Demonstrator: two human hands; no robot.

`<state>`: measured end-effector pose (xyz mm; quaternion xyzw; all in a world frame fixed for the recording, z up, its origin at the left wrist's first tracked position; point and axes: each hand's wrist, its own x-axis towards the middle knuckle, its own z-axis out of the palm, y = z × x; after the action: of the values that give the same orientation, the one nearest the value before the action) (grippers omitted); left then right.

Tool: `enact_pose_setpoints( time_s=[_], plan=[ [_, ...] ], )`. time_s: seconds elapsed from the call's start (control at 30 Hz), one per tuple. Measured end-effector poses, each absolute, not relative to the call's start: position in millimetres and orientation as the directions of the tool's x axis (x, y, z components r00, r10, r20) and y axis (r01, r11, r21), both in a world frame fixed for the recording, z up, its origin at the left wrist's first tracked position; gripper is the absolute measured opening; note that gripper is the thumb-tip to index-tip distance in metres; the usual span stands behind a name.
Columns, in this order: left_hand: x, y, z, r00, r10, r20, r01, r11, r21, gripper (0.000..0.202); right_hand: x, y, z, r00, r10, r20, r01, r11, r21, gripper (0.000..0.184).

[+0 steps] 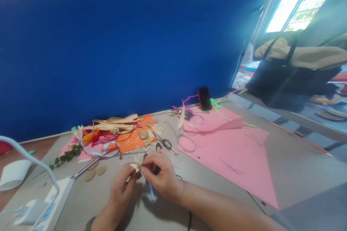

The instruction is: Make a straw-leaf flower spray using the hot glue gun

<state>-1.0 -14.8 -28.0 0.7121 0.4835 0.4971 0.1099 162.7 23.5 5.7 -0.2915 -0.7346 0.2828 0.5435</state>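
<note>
Both hands meet low over the grey table, at a small cream-coloured flower (137,166) that looks folded from dry husk strips. My left hand (121,184) pinches its left side between thumb and fingers. On the other side, my right hand (159,173) is closed, its thumb and forefinger pressed together at the flower's centre. A blue-and-clear stick-like tool (151,192) shows below the right hand, partly hidden by it. Just beyond the fingers lie black-handled scissors (167,144). My fingers cover part of the flower.
Pink paper sheets (230,155) spread to the right, with a phone (204,98) against the blue partition (121,50). Dry husks (116,122) and an orange sheet (130,142) lie at the back left. A power strip (58,202) and white cup (15,175) stand left.
</note>
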Motion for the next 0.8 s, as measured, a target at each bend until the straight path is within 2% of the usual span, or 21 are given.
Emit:
enact_pose_setpoints(
  time_s=[0.4,0.8],
  plan=[
    [-4.0,-13.7,-26.9,0.134,0.756,0.64,0.58,-0.584,0.568,0.013,162.9,23.4,9.4,-0.251,0.739,0.625,0.078,0.659,-0.748,0.012],
    [-4.4,-13.4,-24.0,0.157,0.75,0.642,0.597,-0.59,0.543,0.016,162.1,21.1,8.9,-0.28,0.762,0.584,0.04,0.617,-0.786,0.017]
  ],
)
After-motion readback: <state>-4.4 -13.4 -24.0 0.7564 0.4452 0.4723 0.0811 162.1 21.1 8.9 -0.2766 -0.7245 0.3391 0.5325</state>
